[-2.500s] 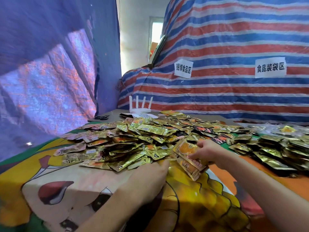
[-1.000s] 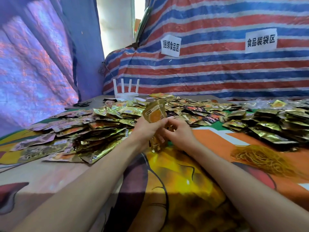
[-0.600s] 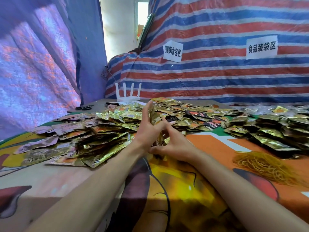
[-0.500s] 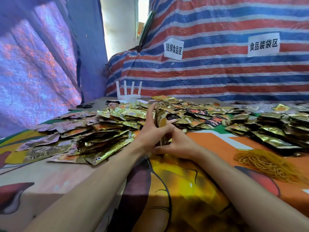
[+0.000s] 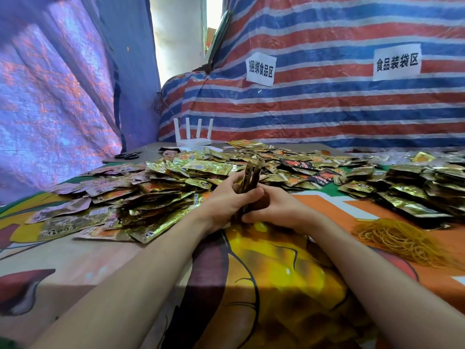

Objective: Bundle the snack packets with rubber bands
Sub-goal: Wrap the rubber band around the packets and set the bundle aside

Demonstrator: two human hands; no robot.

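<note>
Striped tarpaulin in red, blue and white (image 5: 327,109) closes the back, with two white paper signs (image 5: 260,69) taped to it, and a purple-blue plastic sheet (image 5: 55,96) hangs on the left; the gap between them is washed out. Below, the tabletop (image 5: 276,285) lies under a printed cartoon cloth, its near edge cut off.

I hold a small stack of gold foil snack packets (image 5: 249,176) upright on edge near the middle of the tabletop, its lower end hidden between my palms. My left hand (image 5: 224,201) wraps it from the left, fingers (image 5: 230,183) curled over the far side and thumb laid across the near side. My right hand (image 5: 281,207) grips it from the right, thumb pressed low on the near side; its fingers are mostly hidden behind the stack and my left thumb, so I cannot tell how they lie. The stack shows only edge-on, so I cannot count the packets, nor tell whether a band is on it.

A loose heap of gold and pinkish foil packets (image 5: 151,197) spreads to the left and behind my hands. A tangled pile of yellow rubber bands (image 5: 400,238) lies to my right, apart from both hands; beyond it sit dark stacked packets (image 5: 415,192), cut off at the right edge. A white router with four antennas (image 5: 193,137) stands at the far edge, and a pair of black scissors (image 5: 127,155) left of it is small and dark.
</note>
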